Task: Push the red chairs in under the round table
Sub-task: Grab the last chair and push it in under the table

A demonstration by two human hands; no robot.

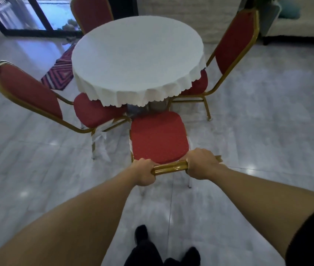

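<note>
Pale grey glossy tile floor [267, 131], with small light glints. Far left, dark-framed glass doors [37, 16]; far right, a pale sofa [296, 25]. On the floor beyond the table, a striped rug [60, 73].

Centre, the round table [137, 58] under a white scalloped cloth hanging over the rim. Around it, four red chairs with gold frames: left chair [29, 93], seat front tucked under the cloth; right chair [235, 41], seat partly under too; far chair [92, 13], only its back visible behind the table; near chair [159, 137], seat wholly clear of the cloth, front edge just beside the hem.

Both bare arms stretched forward and down, converging on the near chair's top rail [169, 167]. Left hand [144, 173] curled tight round the rail's left end, knuckles up. Right hand [202, 164] clenched round the right end likewise. Bare gold rail visible between the fists. Below, dark shoes [140, 233] on the tile.
</note>
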